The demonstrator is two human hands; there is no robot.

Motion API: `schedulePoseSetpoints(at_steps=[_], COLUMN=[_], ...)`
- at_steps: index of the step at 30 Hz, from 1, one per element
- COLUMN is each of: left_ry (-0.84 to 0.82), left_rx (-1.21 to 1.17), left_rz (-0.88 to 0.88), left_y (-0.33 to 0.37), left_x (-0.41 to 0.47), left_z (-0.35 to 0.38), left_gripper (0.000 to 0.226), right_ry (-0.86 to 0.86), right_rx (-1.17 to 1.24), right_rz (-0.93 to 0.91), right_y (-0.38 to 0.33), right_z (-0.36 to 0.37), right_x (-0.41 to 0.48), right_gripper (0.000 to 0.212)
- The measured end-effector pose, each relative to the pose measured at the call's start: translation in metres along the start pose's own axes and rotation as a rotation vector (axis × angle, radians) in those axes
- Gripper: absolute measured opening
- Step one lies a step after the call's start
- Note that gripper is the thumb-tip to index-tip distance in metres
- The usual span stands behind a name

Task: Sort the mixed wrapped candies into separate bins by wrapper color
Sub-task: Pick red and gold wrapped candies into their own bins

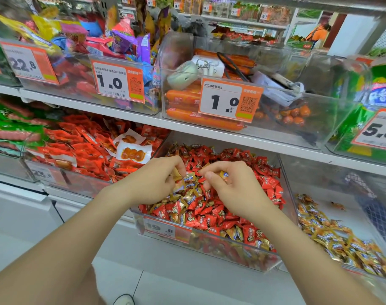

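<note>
Left hand: (156, 181) over the left middle of the mixed bin (209, 237) – fingers (178, 166) curled down, pinching a few of the gold candies (188, 198) by their wrappers.
Right hand: (231, 190) just beside the left, over the same heap; thumb and forefinger pinch one gold candy, the other fingers curled under.
Mixed bin: clear plastic, on the lower shelf; red candies (200, 216) and gold ones are heaped together, red thicker at the back and right.
Bin tag: (159, 227) orange and white, reads "19.8"; the smaller print is blurred.
Gold bin: (341, 194) next bin to the right, touching the mixed one – only gold wrappers with a blue band, piled toward its front.
Red packet bin: (88, 148) to the left, full of red snack packets; two clear-window packs lie on top.
Upper shelf tags: "22.8" (26, 62), "1.0" (117, 81), a second "1.0" (230, 100) headed "双汇鸡肉肠58g" with a QR code, and "5.8" (381, 130) cut by the right edge.
Sausages: (183, 95) orange, stacked lengthwise behind the "双汇" tag.
</note>
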State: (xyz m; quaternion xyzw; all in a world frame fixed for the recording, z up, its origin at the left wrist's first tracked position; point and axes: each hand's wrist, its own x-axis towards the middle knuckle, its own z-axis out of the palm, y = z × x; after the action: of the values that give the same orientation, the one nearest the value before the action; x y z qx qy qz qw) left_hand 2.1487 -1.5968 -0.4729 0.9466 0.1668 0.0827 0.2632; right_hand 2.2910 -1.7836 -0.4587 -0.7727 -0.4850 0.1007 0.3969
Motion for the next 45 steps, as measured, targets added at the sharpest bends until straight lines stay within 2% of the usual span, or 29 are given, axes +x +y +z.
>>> schedulePoseSetpoints(at_steps=[5, 8, 12, 15, 20, 25, 28, 34, 39, 42, 45], left_ry=[0.024, 0.012, 0.033, 0.047, -0.034, -0.146, -0.158, -0.169, -0.068, -0.004, 0.038], left_rx=[-0.145, -0.151, -0.053, 0.009, 0.127, 0.352, 0.372, 0.412, 0.222, 0.174, 0.14], left_rz=[0.001, -0.018, 0.0, -0.005, 0.006, -0.083, -0.066, -0.076, -0.041, 0.01, 0.037], left_y=[0.005, 0.005, 0.005, 0.002, 0.001, 0.001, 0.003, 0.002, 0.002, 0.006, 0.004], left_x=[-0.003, -0.005, -0.009, -0.009, -0.012, -0.011, -0.008, -0.004, -0.005, -0.006, -0.003], left_z=[-0.002, -0.002, -0.003, -0.002, -0.002, 0.007, 0.008, 0.009, 0.005, 0.005, 0.007], left_gripper=[0.025, 0.017, 0.029, 0.034, 0.026, 0.059, 0.061, 0.033, 0.021, 0.014, 0.019], right_ry=[0.022, -0.051, -0.132, -0.158, -0.112, -0.074, -0.01, -0.002, -0.059, -0.074, -0.016], right_rx=[-0.366, -0.681, -0.821, -0.754, -0.623, -0.529, -0.405, -0.117, 0.07, 0.073, 0.012], right_rz=[-0.098, -0.123, -0.141, -0.092, -0.127, -0.086, -0.052, 0.034, 0.127, 0.127, 0.109], right_y=[-0.002, -0.004, -0.004, -0.002, -0.002, -0.002, -0.007, -0.014, -0.014, -0.013, -0.014], right_z=[0.017, 0.03, 0.041, 0.041, 0.035, 0.02, 0.014, 0.009, 0.004, 0.005, 0.004], right_x=[0.004, 0.009, 0.016, 0.021, 0.016, 0.015, 0.012, 0.007, 0.006, 0.007, 0.007], right_gripper=[0.024, 0.035, 0.053, 0.05, 0.01, 0.005, 0.016, 0.022, 0.011, 0.025, 0.032])
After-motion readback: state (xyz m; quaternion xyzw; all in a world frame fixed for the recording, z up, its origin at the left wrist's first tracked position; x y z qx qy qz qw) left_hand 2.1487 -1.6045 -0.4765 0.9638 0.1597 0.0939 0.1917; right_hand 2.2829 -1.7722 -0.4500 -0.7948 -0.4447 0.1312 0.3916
